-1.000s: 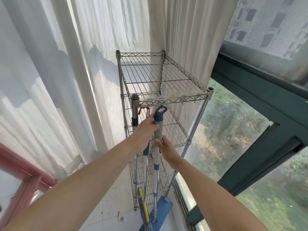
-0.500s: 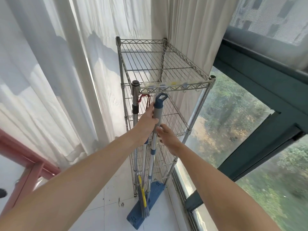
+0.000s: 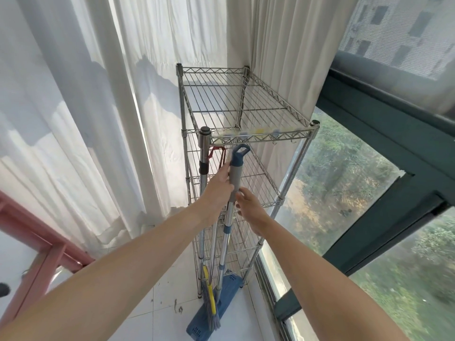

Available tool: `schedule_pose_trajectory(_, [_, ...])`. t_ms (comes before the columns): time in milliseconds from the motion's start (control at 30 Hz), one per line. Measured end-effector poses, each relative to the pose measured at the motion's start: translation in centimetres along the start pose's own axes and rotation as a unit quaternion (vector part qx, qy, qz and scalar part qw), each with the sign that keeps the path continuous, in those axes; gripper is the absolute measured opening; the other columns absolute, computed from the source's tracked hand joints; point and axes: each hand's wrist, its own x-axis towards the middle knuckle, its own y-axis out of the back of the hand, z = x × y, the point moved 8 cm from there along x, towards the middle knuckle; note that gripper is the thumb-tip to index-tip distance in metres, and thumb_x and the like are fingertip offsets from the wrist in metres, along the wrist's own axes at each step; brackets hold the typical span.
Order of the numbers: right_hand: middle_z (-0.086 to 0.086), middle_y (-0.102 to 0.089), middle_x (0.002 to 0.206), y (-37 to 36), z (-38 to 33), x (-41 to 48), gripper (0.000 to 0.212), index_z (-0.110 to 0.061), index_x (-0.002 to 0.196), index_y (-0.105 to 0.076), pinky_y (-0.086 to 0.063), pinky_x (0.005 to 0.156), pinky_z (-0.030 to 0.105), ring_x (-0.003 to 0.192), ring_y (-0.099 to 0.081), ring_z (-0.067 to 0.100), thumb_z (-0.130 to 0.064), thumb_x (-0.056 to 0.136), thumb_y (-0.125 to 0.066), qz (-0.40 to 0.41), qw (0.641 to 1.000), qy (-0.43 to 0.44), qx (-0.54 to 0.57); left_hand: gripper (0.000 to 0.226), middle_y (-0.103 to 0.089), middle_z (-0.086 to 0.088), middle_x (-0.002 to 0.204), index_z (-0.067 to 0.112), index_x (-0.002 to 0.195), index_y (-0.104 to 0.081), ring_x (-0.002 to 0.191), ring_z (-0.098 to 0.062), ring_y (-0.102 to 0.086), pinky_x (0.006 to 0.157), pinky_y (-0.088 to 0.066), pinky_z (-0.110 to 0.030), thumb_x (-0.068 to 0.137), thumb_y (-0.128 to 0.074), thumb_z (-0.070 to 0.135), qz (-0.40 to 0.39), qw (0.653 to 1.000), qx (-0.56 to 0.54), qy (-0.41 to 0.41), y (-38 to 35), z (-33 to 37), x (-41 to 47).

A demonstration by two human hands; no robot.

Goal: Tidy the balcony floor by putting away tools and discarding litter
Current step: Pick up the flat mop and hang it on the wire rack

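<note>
A mop with a steel pole (image 3: 225,238), a grey grip and a blue loop cap (image 3: 240,153) stands upright against the front of a wire shelf rack (image 3: 248,104). Its blue flat head (image 3: 222,306) rests on the white tiles. My left hand (image 3: 220,184) is closed around the grey grip. My right hand (image 3: 248,207) sits just below and to the right, fingertips touching the pole, fingers spread. A broom with a yellow-and-grey brush (image 3: 210,301) and a second steel handle (image 3: 203,153) lean on the rack beside the mop.
White curtains (image 3: 98,119) hang left of and behind the rack. A dark green window frame (image 3: 384,153) runs along the right. A pink metal frame (image 3: 37,244) stands at the lower left. Small dark bits of litter (image 3: 177,307) lie on the tiles near the mop head.
The mop has settled more upright against the rack, its head flat on the floor. My right hand has loosened from the pole. The view has pulled back and tilted down.
</note>
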Motion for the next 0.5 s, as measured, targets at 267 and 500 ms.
schedule_pose_trajectory(267, [-0.001, -0.043, 0.118, 1.1, 0.1, -1.3, 0.043, -0.018, 0.144, -0.033, -0.038, 0.083, 0.028, 0.099, -0.044, 0.011, -0.028, 0.102, -0.035, 0.017, 1.000, -0.021, 0.012, 0.051, -0.046, -0.005, 0.142, 0.016, 0.146, -0.033, 0.117, -0.017, -0.050, 0.097, -0.041, -0.032, 0.099, -0.037, -0.002, 0.060, 0.995, -0.081, 0.024, 0.8, -0.1, -1.0])
schedule_pose_trajectory(500, [0.008, -0.041, 0.141, 3.0, -0.5, -5.1, 0.045, -0.017, 0.145, -0.031, -0.034, 0.109, 0.042, 0.129, -0.040, 0.025, -0.029, 0.102, -0.034, 0.056, 0.998, -0.020, -0.006, 0.046, -0.050, 0.002, 0.121, 0.017, 0.141, -0.041, 0.106, -0.013, -0.051, 0.088, -0.043, -0.027, 0.098, -0.042, 0.001, 0.057, 0.993, -0.090, 0.050, 0.6, -1.1, -2.7])
